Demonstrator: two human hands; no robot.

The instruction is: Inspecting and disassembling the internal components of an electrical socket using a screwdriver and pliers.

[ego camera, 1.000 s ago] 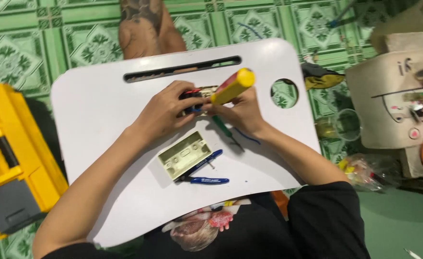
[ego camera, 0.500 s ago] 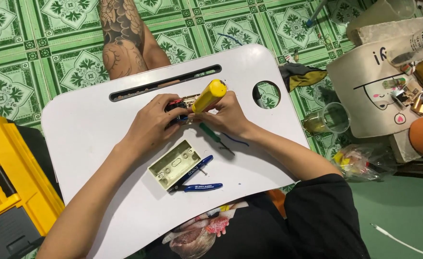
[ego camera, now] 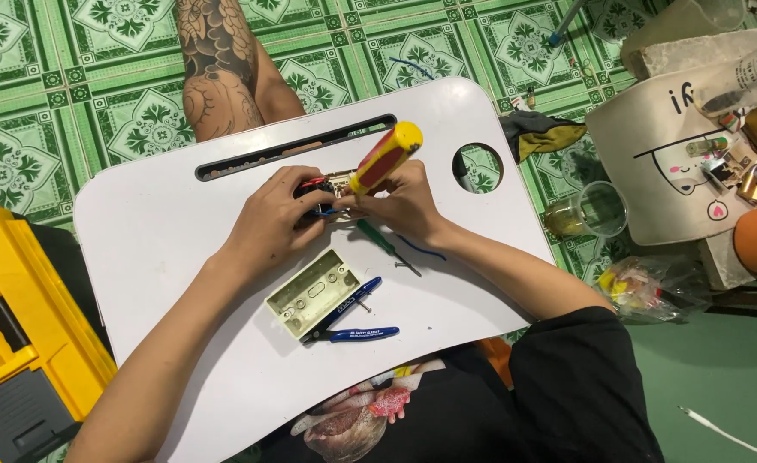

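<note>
Hands are both gripping: left hand (ego camera: 277, 219) pinching switch part (ego camera: 334, 184), right hand (ego camera: 408, 201) wrapping screwdriver (ego camera: 385, 159) (keep it upright).

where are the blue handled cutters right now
In the head view the blue-handled cutters lie on the white lap table, near its front edge, right beside the open beige box and below the left hand.

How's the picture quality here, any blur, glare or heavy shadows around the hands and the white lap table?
Head view: sharp overall, no motion blur on the left hand or right hand; even light, with soft shadows beside the forearms on the white plastic lap table; a mild sheen but no harsh glare on the red-and-yellow screwdriver handle; slight wide-angle bending of the green patterned floor tiles near the edges.
</note>
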